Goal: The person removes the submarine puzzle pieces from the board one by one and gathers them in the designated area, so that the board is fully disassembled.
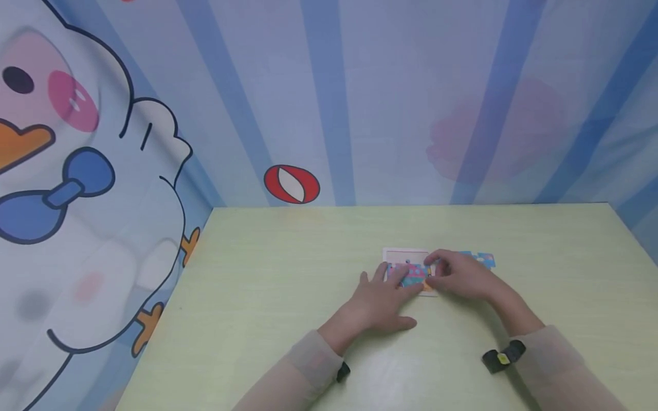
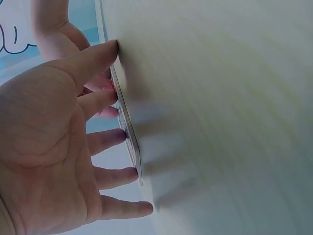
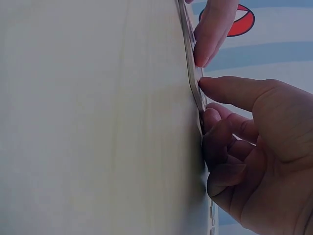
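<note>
A small jigsaw puzzle with a white-bordered tray (image 1: 398, 257) lies on the table, its lower part filled with pink, blue and orange picture pieces (image 1: 413, 273). My left hand (image 1: 381, 301) spreads its straight fingers over the puzzle's left and lower side. Its middle fingertips rest on the puzzle in the left wrist view, with the thumb apart. My right hand (image 1: 465, 275) has thumb and index finger at the tray's right edge, pinching what looks like a puzzle piece, largely hidden. Its other fingers curl under in the right wrist view.
Blue puzzle pieces (image 1: 482, 259) lie on the table just beyond my right hand. The pale table (image 1: 257, 297) runs back to a striped cloth backdrop (image 1: 390, 114) with a cartoon bird (image 1: 123, 245) at left. A dark wrist strap (image 1: 504, 358) is on my right sleeve.
</note>
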`<state>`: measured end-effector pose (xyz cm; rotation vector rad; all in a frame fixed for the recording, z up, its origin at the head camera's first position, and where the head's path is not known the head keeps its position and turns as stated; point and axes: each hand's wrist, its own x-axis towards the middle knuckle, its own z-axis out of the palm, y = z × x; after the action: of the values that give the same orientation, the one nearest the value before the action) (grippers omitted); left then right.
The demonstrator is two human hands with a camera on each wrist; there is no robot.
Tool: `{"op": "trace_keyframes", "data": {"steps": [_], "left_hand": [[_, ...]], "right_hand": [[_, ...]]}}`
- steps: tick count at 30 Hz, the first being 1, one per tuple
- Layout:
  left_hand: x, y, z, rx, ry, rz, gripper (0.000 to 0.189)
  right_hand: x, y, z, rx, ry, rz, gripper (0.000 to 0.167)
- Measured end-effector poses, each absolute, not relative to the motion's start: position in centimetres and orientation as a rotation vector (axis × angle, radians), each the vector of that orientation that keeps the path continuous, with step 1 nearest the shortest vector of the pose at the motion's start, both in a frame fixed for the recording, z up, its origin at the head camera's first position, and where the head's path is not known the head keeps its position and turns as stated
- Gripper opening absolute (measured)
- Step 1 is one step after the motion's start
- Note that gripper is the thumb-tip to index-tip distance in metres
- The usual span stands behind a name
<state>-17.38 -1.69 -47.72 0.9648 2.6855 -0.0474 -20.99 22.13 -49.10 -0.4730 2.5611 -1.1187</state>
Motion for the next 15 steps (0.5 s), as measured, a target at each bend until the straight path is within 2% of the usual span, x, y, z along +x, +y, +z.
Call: {"op": "trace_keyframes", "data": {"steps": [15], "left_hand": [[-17.41,-1.56,-47.57,0.959,2.680,-0.078,0.073]], "right_hand": [[-21.22,21.81,-48.79,-0.470,2.610,-1.047,0.037]]}}
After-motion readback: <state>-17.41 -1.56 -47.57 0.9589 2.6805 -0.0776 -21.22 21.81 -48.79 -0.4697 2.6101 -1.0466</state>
